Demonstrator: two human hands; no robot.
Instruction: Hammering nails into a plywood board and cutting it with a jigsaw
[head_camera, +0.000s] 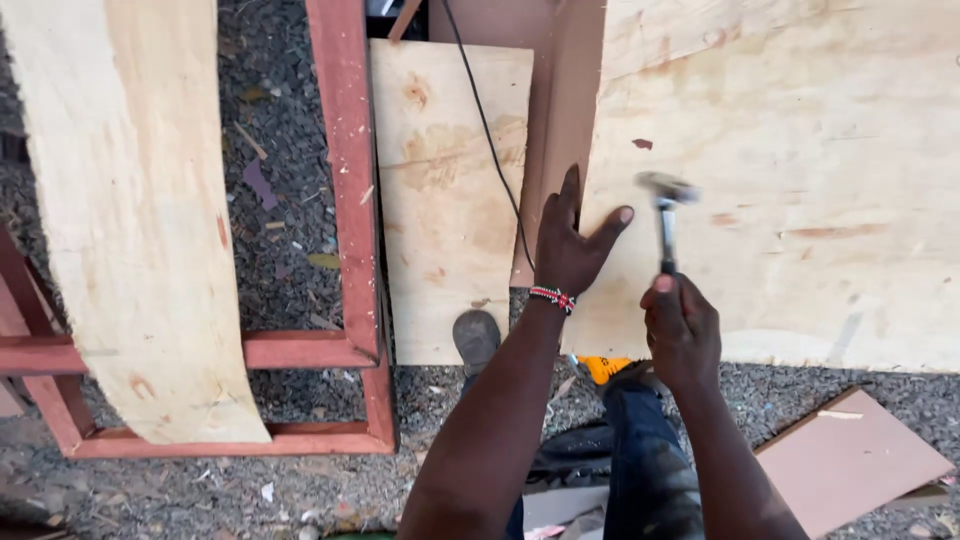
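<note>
My left hand (570, 245) lies flat with fingers spread on the left edge of a large pale plywood sheet (800, 170); a beaded band is on its wrist. My right hand (680, 330) grips the handle of a metal hammer (665, 210), whose head is raised just above the sheet, right of my left thumb. The hammer head is blurred. My jeans leg and a dark shoe (476, 336) show below my arms.
A smaller plywood piece (445, 200) lies left of the sheet with a black cable (490, 140) across it. A red-brown wooden frame (350, 200) stands on gravel, with a curved plywood strip (130, 220) over it. A brown board (850, 460) lies lower right.
</note>
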